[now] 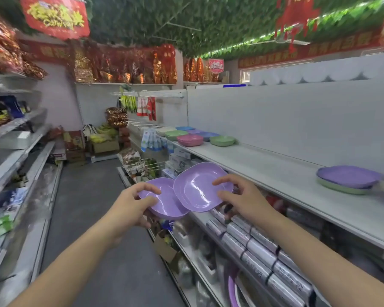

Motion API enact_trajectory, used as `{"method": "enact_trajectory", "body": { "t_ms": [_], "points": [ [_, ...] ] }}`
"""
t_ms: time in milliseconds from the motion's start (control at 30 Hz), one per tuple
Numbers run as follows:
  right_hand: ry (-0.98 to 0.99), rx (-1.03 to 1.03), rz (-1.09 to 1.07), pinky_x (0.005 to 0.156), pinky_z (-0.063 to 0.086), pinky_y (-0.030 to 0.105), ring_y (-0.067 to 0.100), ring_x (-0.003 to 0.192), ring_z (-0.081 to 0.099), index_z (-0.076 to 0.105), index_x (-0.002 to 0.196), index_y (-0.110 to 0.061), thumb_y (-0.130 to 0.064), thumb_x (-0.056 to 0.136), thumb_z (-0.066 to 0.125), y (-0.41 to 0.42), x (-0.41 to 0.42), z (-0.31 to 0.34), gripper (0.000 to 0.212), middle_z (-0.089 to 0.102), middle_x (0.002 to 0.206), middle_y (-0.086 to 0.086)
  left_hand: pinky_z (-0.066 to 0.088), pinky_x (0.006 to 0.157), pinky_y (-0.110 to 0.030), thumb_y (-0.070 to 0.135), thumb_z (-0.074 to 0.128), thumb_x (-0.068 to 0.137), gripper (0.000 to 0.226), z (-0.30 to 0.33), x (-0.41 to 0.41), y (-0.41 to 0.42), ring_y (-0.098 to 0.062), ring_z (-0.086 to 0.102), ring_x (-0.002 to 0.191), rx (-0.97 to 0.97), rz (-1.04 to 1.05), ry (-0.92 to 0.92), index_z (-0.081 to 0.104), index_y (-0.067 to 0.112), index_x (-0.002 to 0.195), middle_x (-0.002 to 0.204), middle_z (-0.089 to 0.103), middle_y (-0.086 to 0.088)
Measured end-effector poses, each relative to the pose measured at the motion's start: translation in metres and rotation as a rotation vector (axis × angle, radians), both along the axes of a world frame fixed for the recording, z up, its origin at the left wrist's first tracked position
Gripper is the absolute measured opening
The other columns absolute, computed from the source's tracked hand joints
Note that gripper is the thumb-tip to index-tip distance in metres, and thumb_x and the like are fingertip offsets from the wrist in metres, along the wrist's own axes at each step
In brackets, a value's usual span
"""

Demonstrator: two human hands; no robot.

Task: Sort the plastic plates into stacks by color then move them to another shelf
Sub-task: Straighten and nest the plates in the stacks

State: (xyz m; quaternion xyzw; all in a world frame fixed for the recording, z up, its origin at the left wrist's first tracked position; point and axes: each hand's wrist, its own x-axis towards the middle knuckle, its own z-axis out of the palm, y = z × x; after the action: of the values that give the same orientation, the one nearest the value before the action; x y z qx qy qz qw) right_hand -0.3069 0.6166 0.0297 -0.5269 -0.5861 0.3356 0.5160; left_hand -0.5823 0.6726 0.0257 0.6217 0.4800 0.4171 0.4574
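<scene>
— Where were our plates?
— Over the aisle: left hand [129, 203] pinching one lilac plate [164, 202], right hand [242, 200] another [200, 187].
— We judged nesting them squarely best before shelving on the purple stack [348, 179].

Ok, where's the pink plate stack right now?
In the head view, the pink stack sits on the far white shelf, between two green stacks.

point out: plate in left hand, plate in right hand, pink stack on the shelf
Left plate [164, 202]: head view, on its glossy inner base.
Right plate [197, 188]: head view, centre of its tilted inner face.
Pink stack [190, 139]: head view, on the top plate's near rim.
</scene>
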Motion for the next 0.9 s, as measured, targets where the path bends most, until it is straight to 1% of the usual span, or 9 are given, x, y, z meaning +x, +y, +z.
{"method": "enact_trajectory", "body": {
  "t_ms": [133, 300, 400, 467, 533, 633, 700, 833, 900],
  "points": [
    [0.014, 0.004, 0.001, 0.058, 0.061, 0.038, 0.01, 0.057, 0.066, 0.073, 0.104, -0.02, -0.005, 0.093, 0.067, 0.075, -0.008, -0.013, 0.02, 0.066, 0.089, 0.004, 0.053, 0.051, -0.032, 0.007, 0.061, 0.095, 0.017, -0.011, -0.008, 0.068, -0.029, 0.07, 0.068, 0.019, 0.024, 0.03, 0.07, 0.02, 0.098, 0.088, 0.064, -0.015],
    [0.017, 0.037, 0.03, 0.049, 0.052, 0.024, 0.011, 0.054, 0.066, 0.068, 0.103, -0.019, -0.007, 0.095, 0.068, 0.192, -0.023, -0.03, 0.014, 0.065, 0.095, 0.013, 0.054, 0.057, -0.037, 0.006, 0.058, 0.097, 0.012, -0.017, -0.018, 0.164, -0.03, 0.074, 0.069, 0.045, 0.11, 0.094, 0.063, 0.014, 0.105, 0.074, 0.052, -0.001],
    [0.048, 0.039, 0.092, 0.054, 0.058, 0.036, 0.033, 0.072, 0.072, 0.066, 0.103, -0.023, -0.012, 0.094, 0.069, 0.272, -0.042, -0.032, 0.014, 0.064, 0.111, 0.01, 0.055, 0.058, -0.036, 0.008, 0.058, 0.097, 0.01, -0.012, -0.036, 0.221, -0.031, 0.075, 0.072, 0.04, 0.171, 0.14, 0.06, 0.014, 0.105, 0.081, 0.053, -0.004],
    [0.044, 0.038, 0.126, 0.056, 0.061, 0.045, 0.03, 0.066, 0.069, 0.065, 0.106, -0.024, -0.013, 0.095, 0.068, 0.32, -0.06, -0.032, 0.016, 0.066, 0.102, 0.008, 0.053, 0.054, -0.033, 0.008, 0.057, 0.097, 0.01, -0.01, -0.056, 0.26, -0.029, 0.074, 0.069, 0.045, 0.218, 0.145, 0.059, 0.015, 0.104, 0.09, 0.055, -0.011],
    [0.062, 0.026, 0.15, 0.055, 0.06, 0.042, 0.021, 0.06, 0.066, 0.063, 0.11, -0.024, -0.01, 0.097, 0.064, 0.361, -0.081, -0.03, 0.019, 0.067, 0.098, 0.009, 0.051, 0.051, -0.032, 0.008, 0.057, 0.097, 0.01, -0.009, -0.077, 0.295, -0.028, 0.073, 0.067, 0.042, 0.252, 0.13, 0.058, 0.016, 0.103, 0.1, 0.058, -0.018],
    [0.064, 0.036, 0.204, 0.056, 0.06, 0.041, 0.024, 0.07, 0.069, 0.061, 0.114, -0.027, -0.009, 0.098, 0.062, 0.415, -0.112, -0.032, 0.023, 0.057, 0.124, 0.001, 0.05, 0.053, -0.035, 0.01, 0.057, 0.098, 0.012, -0.013, -0.106, 0.343, -0.03, 0.071, 0.067, 0.052, 0.269, 0.107, 0.057, 0.022, 0.1, 0.095, 0.062, -0.017],
    [0.063, 0.043, 0.21, 0.059, 0.061, 0.045, 0.019, 0.071, 0.069, 0.061, 0.115, -0.025, -0.01, 0.099, 0.061, 0.448, -0.127, -0.034, 0.022, 0.056, 0.126, -0.003, 0.05, 0.053, -0.037, 0.012, 0.057, 0.099, 0.012, -0.015, -0.121, 0.379, -0.03, 0.07, 0.066, 0.061, 0.278, 0.092, 0.057, 0.023, 0.099, 0.094, 0.065, -0.02],
    [0.081, 0.041, 0.157, 0.06, 0.059, 0.052, 0.023, 0.065, 0.069, 0.06, 0.115, -0.022, -0.011, 0.101, 0.059, 0.514, -0.15, -0.034, 0.017, 0.065, 0.101, -0.018, 0.051, 0.055, -0.039, 0.011, 0.055, 0.101, 0.008, -0.021, -0.141, 0.463, -0.028, 0.07, 0.062, 0.083, 0.237, 0.065, 0.058, 0.019, 0.102, 0.092, 0.066, -0.02],
    [0.07, 0.057, 0.103, 0.06, 0.058, 0.056, 0.025, 0.064, 0.066, 0.06, 0.115, -0.022, -0.012, 0.102, 0.059, 0.546, -0.16, -0.032, 0.017, 0.067, 0.089, -0.016, 0.051, 0.054, -0.037, 0.012, 0.055, 0.101, 0.008, -0.023, -0.15, 0.51, -0.027, 0.07, 0.062, 0.105, 0.179, 0.065, 0.058, 0.019, 0.104, 0.094, 0.064, -0.021]
  ]
}}
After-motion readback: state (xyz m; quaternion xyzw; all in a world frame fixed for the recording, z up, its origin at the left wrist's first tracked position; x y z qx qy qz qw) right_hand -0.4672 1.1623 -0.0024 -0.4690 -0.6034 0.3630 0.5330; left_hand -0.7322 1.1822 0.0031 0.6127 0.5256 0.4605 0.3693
